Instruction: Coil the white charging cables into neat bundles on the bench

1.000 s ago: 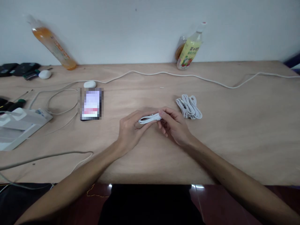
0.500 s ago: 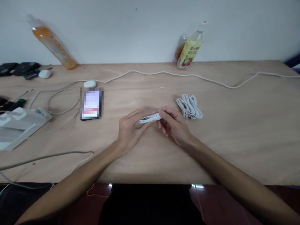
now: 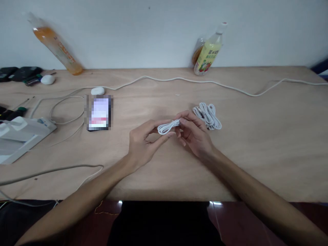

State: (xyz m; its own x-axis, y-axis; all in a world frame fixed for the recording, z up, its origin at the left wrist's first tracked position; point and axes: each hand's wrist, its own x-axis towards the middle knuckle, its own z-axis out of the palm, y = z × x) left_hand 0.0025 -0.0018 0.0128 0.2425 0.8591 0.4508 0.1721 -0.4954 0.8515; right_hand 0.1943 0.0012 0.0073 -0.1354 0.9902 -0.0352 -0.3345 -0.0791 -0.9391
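Note:
A small coiled bundle of white cable [image 3: 167, 127] is held up over the middle of the wooden table. My right hand [image 3: 196, 133] pinches the bundle's right end between thumb and fingers, and the curled fingers hide that end. Around the looped left end, the thumb and fingers of my left hand [image 3: 143, 141] curve from below and above, apparently touching the loops. Just beyond my right hand lies a pile of similar white coiled cables [image 3: 208, 117] on the table.
Left of my hands are a phone [image 3: 98, 114] with a lit screen, a white earbud case [image 3: 97, 91] and a white box-like holder [image 3: 23, 136]. A long white cord [image 3: 176, 79] crosses the table. An orange drink bottle [image 3: 57, 48] and a yellow-labelled bottle [image 3: 209, 53] lean against the wall.
The cable bundle has shifted slightly right and tilted with my right hand, which rose a little. My left thumb and fingers are somewhat wider apart, and the loops show more plainly.

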